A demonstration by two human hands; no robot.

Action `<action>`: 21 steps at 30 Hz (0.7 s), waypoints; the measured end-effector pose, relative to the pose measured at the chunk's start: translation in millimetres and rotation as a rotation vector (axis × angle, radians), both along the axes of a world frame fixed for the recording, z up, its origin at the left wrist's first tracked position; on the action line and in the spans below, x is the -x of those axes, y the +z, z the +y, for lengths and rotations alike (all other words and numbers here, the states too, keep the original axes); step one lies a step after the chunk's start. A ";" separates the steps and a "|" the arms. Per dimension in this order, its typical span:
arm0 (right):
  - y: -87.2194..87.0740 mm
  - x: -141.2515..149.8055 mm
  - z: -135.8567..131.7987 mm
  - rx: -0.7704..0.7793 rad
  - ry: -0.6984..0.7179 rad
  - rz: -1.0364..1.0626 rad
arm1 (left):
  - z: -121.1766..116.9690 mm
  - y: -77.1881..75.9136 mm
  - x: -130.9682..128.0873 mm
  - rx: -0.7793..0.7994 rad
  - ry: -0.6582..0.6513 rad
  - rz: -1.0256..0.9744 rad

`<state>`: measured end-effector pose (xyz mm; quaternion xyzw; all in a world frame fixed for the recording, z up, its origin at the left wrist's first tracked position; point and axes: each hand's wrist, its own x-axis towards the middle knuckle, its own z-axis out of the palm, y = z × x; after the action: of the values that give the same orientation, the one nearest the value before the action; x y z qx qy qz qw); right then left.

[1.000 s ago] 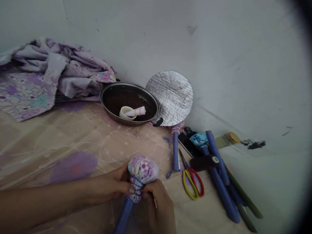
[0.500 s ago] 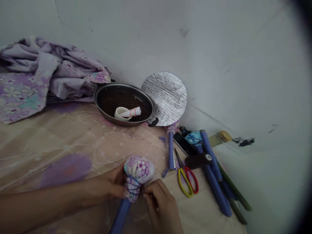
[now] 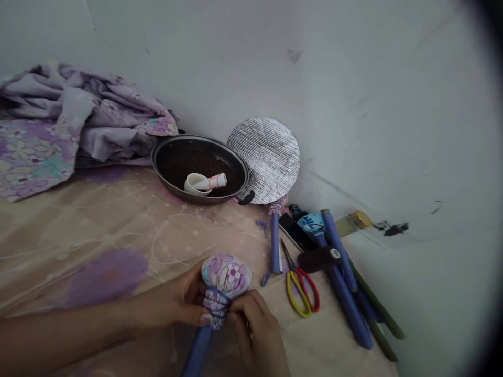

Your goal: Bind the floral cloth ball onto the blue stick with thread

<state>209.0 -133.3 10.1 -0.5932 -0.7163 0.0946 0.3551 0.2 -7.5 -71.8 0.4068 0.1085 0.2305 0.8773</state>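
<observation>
A padded stick (image 3: 227, 275) has a round floral cloth head and a blue-wrapped handle running down to the bottom edge. Dark thread circles the gathered cloth at its neck. My left hand (image 3: 188, 301) is closed around that neck, thumb in front and fingers behind. Against the neck's right side, my right hand (image 3: 257, 330) is pinched; whatever lies between its fingertips is too small or hidden to make out. To the right lie scissors (image 3: 298, 285) with one yellow and one red handle, and a dark spool of thread (image 3: 319, 259).
Behind stands a dark pan (image 3: 176, 192) holding a white cup (image 3: 196, 184) with a rolled paper. A silver disc (image 3: 267, 159) leans on the wall near another blue-handled stick (image 3: 275, 241). Floral cloth (image 3: 106, 125) is heaped left; blue-wrapped sticks (image 3: 349, 306) and a phone (image 3: 296, 233) lie right.
My right fingertips have moved up against the neck of the padded stick. Its head has shifted slightly right and down, with my left hand still around the neck.
</observation>
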 end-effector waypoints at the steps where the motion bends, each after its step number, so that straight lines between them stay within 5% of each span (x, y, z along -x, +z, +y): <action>1: 2.6 -1.2 -0.6 -0.019 -0.005 0.004 | 0.2 3.5 -0.1 0.008 -0.004 0.005; 9: 13.0 12.5 12.3 -0.256 0.087 -0.327 | -1.4 30.5 -1.0 -0.031 -0.047 -0.088; 15: -9.7 47.4 18.3 -0.334 -0.178 -0.314 | -3.9 23.6 -3.4 -0.061 -0.007 -0.086; 21: 3.9 68.7 28.2 -0.387 -0.206 -0.292 | -2.9 30.8 -1.2 -0.047 -0.003 -0.053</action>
<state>140.3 -105.1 14.0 -0.5916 -0.7004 -0.1672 0.3626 1.3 -10.4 -41.0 0.4211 0.0793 0.2422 0.8705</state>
